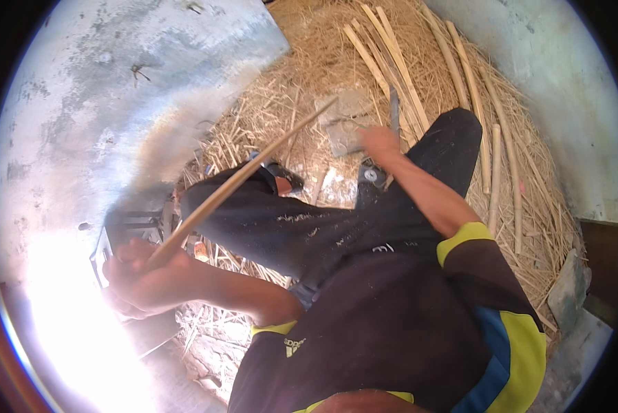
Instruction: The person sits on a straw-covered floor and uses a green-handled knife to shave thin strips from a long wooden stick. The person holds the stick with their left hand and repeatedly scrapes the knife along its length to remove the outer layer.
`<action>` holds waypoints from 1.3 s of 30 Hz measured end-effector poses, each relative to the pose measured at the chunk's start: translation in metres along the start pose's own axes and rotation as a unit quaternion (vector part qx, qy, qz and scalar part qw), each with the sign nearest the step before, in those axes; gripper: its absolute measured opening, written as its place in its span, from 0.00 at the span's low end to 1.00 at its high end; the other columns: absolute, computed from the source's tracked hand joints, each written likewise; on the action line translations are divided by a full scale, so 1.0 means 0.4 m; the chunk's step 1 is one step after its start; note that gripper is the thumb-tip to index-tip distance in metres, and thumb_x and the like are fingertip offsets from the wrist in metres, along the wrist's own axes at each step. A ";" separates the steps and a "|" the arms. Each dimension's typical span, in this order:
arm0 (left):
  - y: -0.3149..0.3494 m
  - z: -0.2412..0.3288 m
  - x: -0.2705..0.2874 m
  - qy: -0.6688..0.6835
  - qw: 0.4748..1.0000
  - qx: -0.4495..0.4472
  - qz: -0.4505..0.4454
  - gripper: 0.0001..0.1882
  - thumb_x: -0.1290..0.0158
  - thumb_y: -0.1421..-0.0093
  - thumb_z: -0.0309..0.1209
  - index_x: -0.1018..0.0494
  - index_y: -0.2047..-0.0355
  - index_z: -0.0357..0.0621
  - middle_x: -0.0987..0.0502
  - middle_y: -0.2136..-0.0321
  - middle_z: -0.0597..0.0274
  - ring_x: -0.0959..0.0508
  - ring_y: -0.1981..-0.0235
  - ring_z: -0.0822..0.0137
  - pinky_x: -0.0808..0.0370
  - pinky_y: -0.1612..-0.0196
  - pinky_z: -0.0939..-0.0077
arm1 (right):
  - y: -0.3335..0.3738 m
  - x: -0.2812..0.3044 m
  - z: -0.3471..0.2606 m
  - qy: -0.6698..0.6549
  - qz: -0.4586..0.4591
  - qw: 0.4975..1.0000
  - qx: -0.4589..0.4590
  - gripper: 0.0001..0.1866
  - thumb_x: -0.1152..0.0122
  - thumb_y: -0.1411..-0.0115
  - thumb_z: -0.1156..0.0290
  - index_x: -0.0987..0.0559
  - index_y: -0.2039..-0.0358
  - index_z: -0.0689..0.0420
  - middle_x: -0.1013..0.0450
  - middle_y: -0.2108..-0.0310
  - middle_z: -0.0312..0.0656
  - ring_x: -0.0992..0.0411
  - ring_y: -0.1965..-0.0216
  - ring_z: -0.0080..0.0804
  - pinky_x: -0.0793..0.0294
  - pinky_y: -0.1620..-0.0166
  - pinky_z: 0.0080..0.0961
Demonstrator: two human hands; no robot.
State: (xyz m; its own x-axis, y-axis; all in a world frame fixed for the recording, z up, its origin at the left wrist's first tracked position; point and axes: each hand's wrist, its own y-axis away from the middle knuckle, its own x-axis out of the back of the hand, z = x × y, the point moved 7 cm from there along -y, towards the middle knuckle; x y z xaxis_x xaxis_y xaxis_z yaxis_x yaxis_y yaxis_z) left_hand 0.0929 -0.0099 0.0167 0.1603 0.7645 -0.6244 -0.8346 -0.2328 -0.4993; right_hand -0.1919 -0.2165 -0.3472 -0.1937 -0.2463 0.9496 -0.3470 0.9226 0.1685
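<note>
My left hand [147,275], raised at the left, is closed around the thick near end of a long pale wooden stick [237,180]. The stick slants up and to the right, its thin far end over the shavings. My right hand [380,142] is stretched forward past my right thigh, beside a grey block [345,139]. Motion blurs its fingers, so I cannot make out a hold. Close to its right edge, a dark narrow blade [394,111] points away from me; whether the hand touches it cannot be told.
Shavings [309,51] cover the ground around my bent legs. Several split wooden strips [391,58] and round sticks [484,131] lie at the far right. Pale walls [185,51] enclose both sides. A stone slab [569,289] leans at the right, and strong light glares at lower left.
</note>
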 end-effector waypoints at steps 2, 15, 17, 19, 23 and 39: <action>0.014 0.078 -0.022 -0.218 0.932 -0.260 -0.129 0.09 0.51 0.54 0.21 0.41 0.80 0.43 0.41 0.85 0.67 0.39 0.91 0.75 0.44 0.90 0.84 | 0.070 0.001 0.138 -0.037 -0.026 0.988 -0.147 0.19 0.58 0.37 0.57 0.24 0.60 0.57 0.26 0.76 0.50 0.26 0.71 0.49 0.27 0.67 0.42; 0.014 0.024 -0.009 0.073 0.987 -0.022 -0.143 0.03 0.50 0.53 0.21 0.33 0.80 0.39 0.42 0.85 0.68 0.42 0.91 0.76 0.48 0.88 0.84 | 0.125 0.250 -0.285 -0.261 0.081 0.961 0.045 0.27 0.64 0.35 0.53 0.26 0.73 0.65 0.30 0.82 0.59 0.31 0.77 0.59 0.30 0.69 0.48; 0.001 0.019 -0.008 0.042 0.979 -0.079 -0.182 0.01 0.51 0.52 0.21 0.32 0.78 0.37 0.41 0.84 0.67 0.41 0.90 0.76 0.45 0.88 0.85 | 0.113 0.276 -0.325 -0.256 0.084 0.962 0.047 0.29 0.66 0.34 0.51 0.26 0.73 0.65 0.31 0.84 0.58 0.31 0.79 0.59 0.30 0.70 0.48; -0.013 0.006 0.015 0.052 0.992 -0.020 -0.115 0.02 0.52 0.51 0.19 0.32 0.78 0.36 0.40 0.84 0.66 0.41 0.89 0.76 0.44 0.88 0.86 | 0.125 0.255 -0.344 -0.281 0.047 0.957 0.061 0.31 0.67 0.34 0.50 0.26 0.75 0.66 0.30 0.84 0.58 0.30 0.78 0.59 0.30 0.69 0.49; 0.014 0.041 -0.006 0.007 0.986 -0.059 -0.159 0.04 0.54 0.50 0.18 0.34 0.80 0.37 0.39 0.83 0.65 0.40 0.89 0.77 0.43 0.89 0.86 | 0.021 0.103 -0.151 -0.173 -0.047 0.983 -0.041 0.33 0.69 0.34 0.50 0.26 0.78 0.65 0.29 0.82 0.56 0.27 0.76 0.54 0.27 0.70 0.45; 0.045 0.043 0.028 -0.154 0.980 -0.094 -0.084 0.05 0.53 0.42 0.22 0.31 0.66 0.34 0.35 0.74 0.63 0.28 0.77 0.74 0.24 0.80 0.88 | 0.039 0.151 -0.168 -0.268 0.081 0.960 -0.024 0.32 0.66 0.35 0.48 0.25 0.71 0.67 0.30 0.79 0.63 0.29 0.72 0.60 0.30 0.67 0.45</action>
State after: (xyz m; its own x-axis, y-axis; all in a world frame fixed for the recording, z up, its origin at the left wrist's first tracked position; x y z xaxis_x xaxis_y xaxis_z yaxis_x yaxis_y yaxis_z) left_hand 0.0705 0.0049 0.0110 0.0972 0.9398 -0.3277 -0.6928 -0.1725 -0.7002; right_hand -0.1475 -0.1970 -0.2696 -0.6908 -0.2038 0.6937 -0.2326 0.9711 0.0537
